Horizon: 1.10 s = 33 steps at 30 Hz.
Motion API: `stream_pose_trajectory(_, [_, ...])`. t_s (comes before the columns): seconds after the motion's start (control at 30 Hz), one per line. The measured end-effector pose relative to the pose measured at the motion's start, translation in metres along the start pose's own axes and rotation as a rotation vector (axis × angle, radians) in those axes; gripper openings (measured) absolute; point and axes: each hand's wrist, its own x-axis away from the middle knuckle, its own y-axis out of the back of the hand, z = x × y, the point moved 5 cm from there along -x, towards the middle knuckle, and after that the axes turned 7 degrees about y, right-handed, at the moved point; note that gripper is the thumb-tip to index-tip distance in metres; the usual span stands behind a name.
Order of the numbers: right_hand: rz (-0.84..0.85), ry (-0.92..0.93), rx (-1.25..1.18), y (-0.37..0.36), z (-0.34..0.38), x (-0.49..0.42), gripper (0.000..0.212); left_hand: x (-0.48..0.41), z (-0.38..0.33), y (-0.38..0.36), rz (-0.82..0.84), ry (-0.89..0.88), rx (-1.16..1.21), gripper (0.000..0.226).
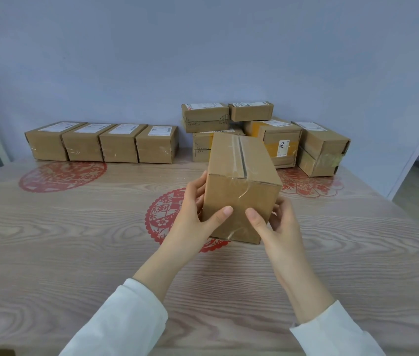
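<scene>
Head: box point(239, 186), wood-grain table point(49, 240), blue wall point(126, 60)

1 held box point(239, 191). Behind it, to its left: row point(100, 143) of 4 labelled boxes. Behind it, to its right: pile point(275, 140) of approx. 5 boxes, exact no. unclear, some stacked. 3 red paper-cuts point(62, 176) on my desk point(75, 253), 1 partly under it.

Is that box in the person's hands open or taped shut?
Taped shut. Clear tape runs along the closed top seam of the cardboard box and down onto its front face.
</scene>
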Motion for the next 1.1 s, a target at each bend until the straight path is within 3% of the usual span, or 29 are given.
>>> stream_pose_trajectory(0.17, [0.015,0.011,-0.025,-0.002,0.001,0.003,0.031,0.000,0.002,0.000,-0.026,0.011,0.062,0.079])
stream_pose_trajectory(0.3, [-0.015,-0.012,-0.027,0.001,0.000,0.004,0.045,0.005,0.008,-0.006,-0.031,0.023,0.072,0.074])
stream_pose_trajectory(0.43, [0.021,0.002,0.002,-0.002,0.001,0.006,0.028,0.008,0.008,-0.007,-0.065,0.051,0.090,0.062])
stream_pose_trajectory(0.57, [0.077,-0.027,-0.014,-0.004,0.005,0.009,0.028,0.010,0.012,-0.006,-0.088,0.062,0.077,0.045])
stream_pose_trajectory(0.73, [0.024,-0.072,-0.002,0.000,0.008,0.015,0.048,0.018,0.014,-0.011,-0.068,0.032,0.030,0.048])
stream_pose_trajectory(0.9, [0.056,-0.097,-0.045,0.002,0.005,0.022,0.041,0.027,0.014,-0.013,-0.058,0.060,0.100,0.058])
stream_pose_trajectory(1.03, [0.097,-0.096,-0.037,0.003,-0.004,0.028,0.067,0.029,0.020,-0.013,-0.079,0.113,0.155,0.043])
stream_pose_trajectory(1.1, [0.087,-0.087,-0.044,0.003,-0.003,0.030,0.074,0.030,0.023,-0.013,-0.064,0.111,0.144,0.048])
